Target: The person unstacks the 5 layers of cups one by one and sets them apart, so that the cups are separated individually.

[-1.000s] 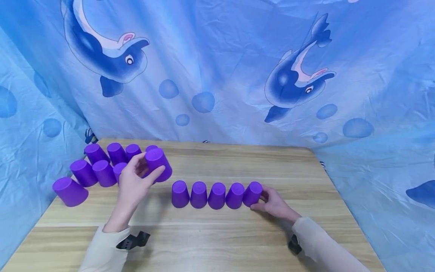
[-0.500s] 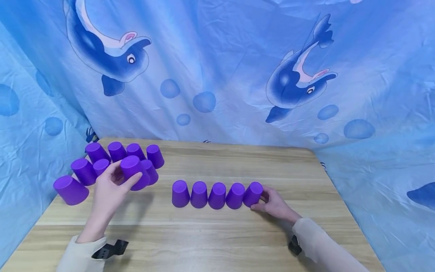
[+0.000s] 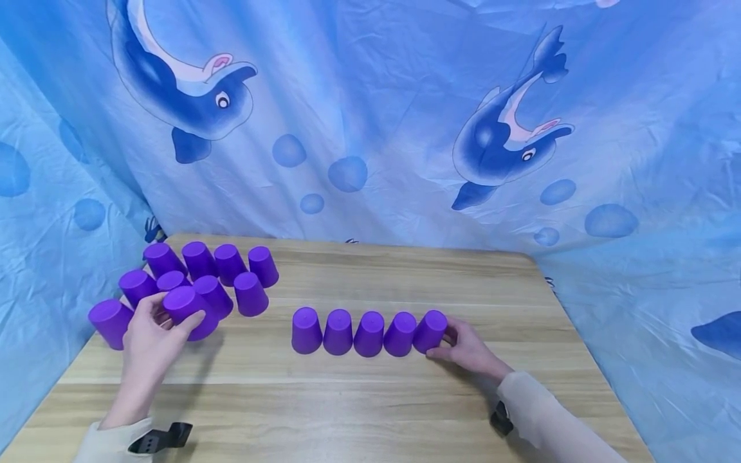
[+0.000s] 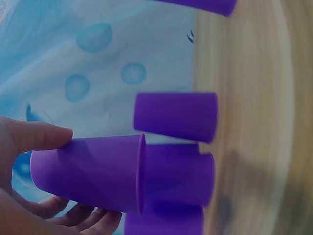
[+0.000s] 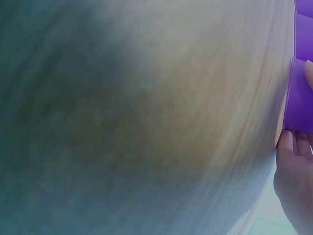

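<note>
My left hand (image 3: 147, 337) grips a purple plastic cup (image 3: 191, 315), mouth down, at the front of the left cup group. In the left wrist view this cup (image 4: 93, 171) sits between the thumb above and curled fingers below, its rim clear of the wood. My right hand (image 3: 467, 347) holds the rightmost purple cup (image 3: 430, 331) of a straight row by its right side, thumb in front and fingers behind. That row of several upside-down cups (image 3: 340, 332) stands mid-table, closely side by side. Only part of the right-held cup (image 5: 299, 100) shows in the right wrist view.
Several more upside-down purple cups (image 3: 251, 294) stand in rows at the table's back left, one partly behind my left hand. The wooden table (image 3: 370, 411) meets a blue dolphin-print curtain (image 3: 393, 128) at the back and both sides.
My left hand has carried its cup leftward and toward the front, uncovering the right-hand cups of the left group. The right hand and the middle row have stayed put.
</note>
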Motion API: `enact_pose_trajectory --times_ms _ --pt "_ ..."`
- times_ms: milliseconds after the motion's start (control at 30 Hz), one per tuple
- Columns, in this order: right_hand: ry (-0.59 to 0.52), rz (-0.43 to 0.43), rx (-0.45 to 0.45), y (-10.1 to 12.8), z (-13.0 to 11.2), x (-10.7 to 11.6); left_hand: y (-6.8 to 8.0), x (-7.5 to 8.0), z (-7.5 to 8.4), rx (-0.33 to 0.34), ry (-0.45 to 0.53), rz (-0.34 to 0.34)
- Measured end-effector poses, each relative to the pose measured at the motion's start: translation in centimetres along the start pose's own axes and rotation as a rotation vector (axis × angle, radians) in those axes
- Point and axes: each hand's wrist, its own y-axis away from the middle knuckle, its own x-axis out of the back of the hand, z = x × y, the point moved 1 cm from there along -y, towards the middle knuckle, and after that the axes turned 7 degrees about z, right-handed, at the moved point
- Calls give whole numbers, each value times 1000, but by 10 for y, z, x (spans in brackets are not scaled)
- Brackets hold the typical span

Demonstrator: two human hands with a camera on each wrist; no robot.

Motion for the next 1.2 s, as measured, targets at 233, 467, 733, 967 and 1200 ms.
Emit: enact_pose_trajectory --times_ms 233,467,733,967,1200 --pt "-6 5 -5 1 -2 0 -8 9 -26 -10 -104 -25" --pt "-1 14 2 -1 10 -1 -13 12 -43 57 -107 -29" --pt "-3 17 34 -1 10 -1 -21 13 -55 155 -100 -9" --pt "-21 -1 -5 1 -1 -1 -26 15 -60 197 -108 -17" --pt "-27 1 -15 1 -1 -1 -29 14 -65 217 -89 -2"
